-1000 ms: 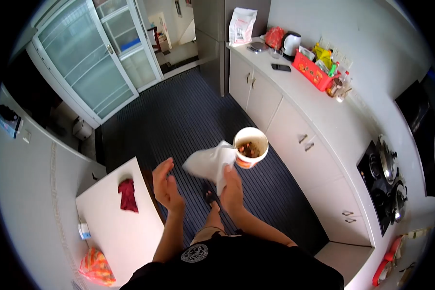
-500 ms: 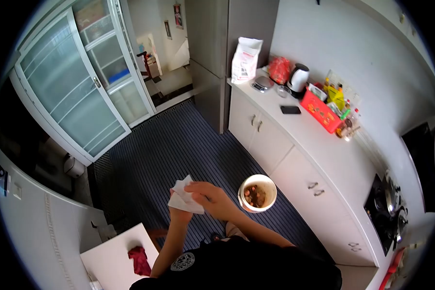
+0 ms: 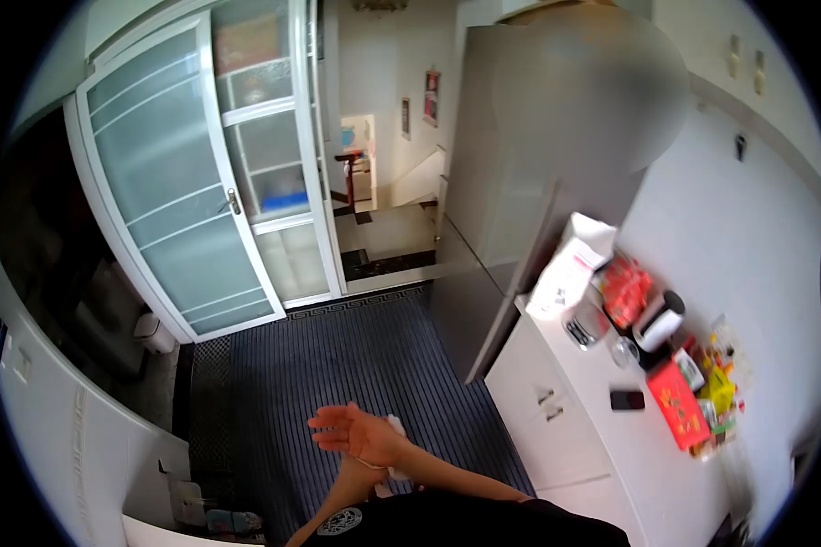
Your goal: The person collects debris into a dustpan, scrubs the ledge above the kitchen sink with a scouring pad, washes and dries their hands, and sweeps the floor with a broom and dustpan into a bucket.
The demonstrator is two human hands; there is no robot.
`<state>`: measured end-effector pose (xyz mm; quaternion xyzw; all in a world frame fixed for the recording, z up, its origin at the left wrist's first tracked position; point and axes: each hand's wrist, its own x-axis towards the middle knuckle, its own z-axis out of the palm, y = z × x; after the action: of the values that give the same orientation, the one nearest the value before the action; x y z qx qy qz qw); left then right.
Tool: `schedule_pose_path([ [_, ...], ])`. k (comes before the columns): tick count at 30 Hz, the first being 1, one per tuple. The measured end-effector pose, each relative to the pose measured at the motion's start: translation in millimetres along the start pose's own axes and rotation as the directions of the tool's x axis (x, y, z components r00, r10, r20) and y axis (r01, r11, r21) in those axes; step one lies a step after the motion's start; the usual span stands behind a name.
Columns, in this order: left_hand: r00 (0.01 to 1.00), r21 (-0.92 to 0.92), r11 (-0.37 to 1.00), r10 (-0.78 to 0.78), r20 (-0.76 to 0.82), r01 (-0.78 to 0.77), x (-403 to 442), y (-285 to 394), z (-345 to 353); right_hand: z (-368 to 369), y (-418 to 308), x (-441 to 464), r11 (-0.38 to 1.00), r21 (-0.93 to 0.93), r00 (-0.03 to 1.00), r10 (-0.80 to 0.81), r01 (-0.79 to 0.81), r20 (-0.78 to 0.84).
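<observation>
My right hand [image 3: 360, 434] is stretched out to the left at the bottom middle, fingers extended and holding nothing. Beneath its wrist is my left hand [image 3: 356, 473], mostly hidden by the right one. A crumpled white paper tissue [image 3: 396, 426] shows at the far side of the right wrist, pressed against it by my left hand. The left fingers themselves are largely covered.
A ribbed dark mat [image 3: 337, 365] covers the floor. The right-hand counter [image 3: 602, 428] carries a white bag [image 3: 570, 269], a kettle [image 3: 659, 321], a black phone [image 3: 627, 400] and a red box [image 3: 677, 401]. Ahead stand a fridge [image 3: 483, 173] and a frosted glass door [image 3: 160, 173].
My view has lifted and turned, so the bucket and the red cloth have left it. The tissue has gone from between both hands to my right wrist, and my right hand has opened out.
</observation>
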<state>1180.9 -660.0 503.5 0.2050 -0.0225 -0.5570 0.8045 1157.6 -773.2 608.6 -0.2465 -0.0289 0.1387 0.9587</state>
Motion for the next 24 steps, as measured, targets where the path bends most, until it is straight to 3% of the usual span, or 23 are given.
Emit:
schedule_pose_path([
  [2, 0.991, -0.007, 0.992, 0.127, -0.029, -0.127, 26.7, 45.2, -4.1, -32.6, -18.9, 36.1, 0.995, -0.012, 0.981, 0.096, -0.096, 0.166],
  [4, 0.927, -0.023, 0.927, 0.372, -0.053, -0.374, 45.4, 100.7, -7.8, -64.0, -47.2, 67.2, 0.986, -0.063, 0.978, 0.161, -0.153, 0.132],
  [5, 0.849, -0.025, 0.85, 0.523, -0.08, -0.526, 54.1, 131.3, -9.8, -79.8, -63.4, 83.3, 0.98, -0.084, 0.975, 0.188, -0.179, 0.115],
  [6, 0.725, -0.004, 0.733, 0.671, -0.158, -0.68, 63.2, 163.2, -10.7, -83.2, -85.5, 103.2, 0.974, -0.099, 0.973, 0.192, -0.205, -0.129],
  [7, 0.505, 0.134, 0.572, 0.794, -0.339, -0.809, 74.5, 185.2, -1.0, -86.3, -106.0, 124.9, 0.966, -0.107, 0.912, 0.182, -0.235, -0.367],
  [8, 0.348, 0.281, 0.482, 0.841, -0.415, -0.83, 96.4, 204.7, 2.4, -111.0, -116.5, 152.7, 0.981, -0.091, 0.891, 0.117, -0.173, -0.438],
  [9, 0.336, 0.604, 0.449, 0.894, -0.298, -0.659, 117.3, 212.2, 0.3, -136.8, -122.2, 177.2, 0.991, -0.073, 0.855, 0.061, -0.114, -0.515],
  [10, 0.347, 0.761, 0.369, 0.916, -0.202, -0.533, 152.1, 230.6, -2.2, -146.9, -128.3, 194.7, 0.995, 0.033, 0.862, 0.095, -0.091, -0.498],
  [11, 0.464, 0.891, 0.178, 0.885, 0.04, -0.417, 183.8, 236.0, 6.9, -153.6, -142.2, 219.0, 0.991, 0.124, 0.879, 0.107, -0.055, -0.465],
  [12, 0.565, 0.941, -0.259, 0.752, 0.339, -0.219, 225.4, 253.1, 31.1, -159.7, -161.2, 247.1, 0.977, 0.212, 0.897, 0.107, -0.014, -0.429],
  [13, 0.671, 0.783, -0.622, 0.578, 0.465, -0.007, 268.1, 259.4, 21.1, -165.0, -181.3, 267.1, 0.983, 0.178, 0.908, 0.042, 0.036, -0.416],
  [14, 0.72, 0.809, -0.588, 0.548, 0.425, -0.03, 310.3, 269.5, -2.9, -172.4, -202.0, 278.9, 0.986, 0.146, 0.912, -0.018, 0.085, -0.411],
  [16, 0.757, 0.783, -0.621, 0.495, 0.426, -0.034, 367.5, 303.9, 19.0, -186.3, -254.0, 303.9, 0.977, 0.106, 0.894, -0.123, 0.186, -0.432],
  [17, 0.787, 0.738, -0.673, 0.427, 0.446, -0.053, 395.3, 319.0, 24.5, -193.4, -280.6, 309.4, 0.969, 0.099, 0.87, -0.158, 0.228, -0.466],
  [19, 0.838, 0.657, -0.747, 0.293, 0.46, -0.1, 447.4, 334.3, 29.6, -250.4, -316.4, 318.5, 0.951, 0.106, 0.894, -0.231, 0.291, -0.383],
  [21, 0.852, 0.697, -0.694, 0.244, 0.463, -0.18, 499.6, 350.2, 27.9, -311.6, -349.3, 313.9, 0.875, 0.145, 0.811, -0.35, 0.462, -0.47],
  [23, 0.803, 0.73, -0.622, 0.263, 0.534, -0.282, 545.1, 373.4, 32.0, -312.3, -408.8, 318.3, 0.8, -0.012, 0.702, -0.533, 0.599, -0.474],
  [24, 0.808, 0.791, -0.485, 0.249, 0.534, -0.373, 567.9, 386.4, 34.3, -319.3, -437.2, 321.3, 0.734, -0.103, 0.603, -0.621, 0.671, -0.501],
])
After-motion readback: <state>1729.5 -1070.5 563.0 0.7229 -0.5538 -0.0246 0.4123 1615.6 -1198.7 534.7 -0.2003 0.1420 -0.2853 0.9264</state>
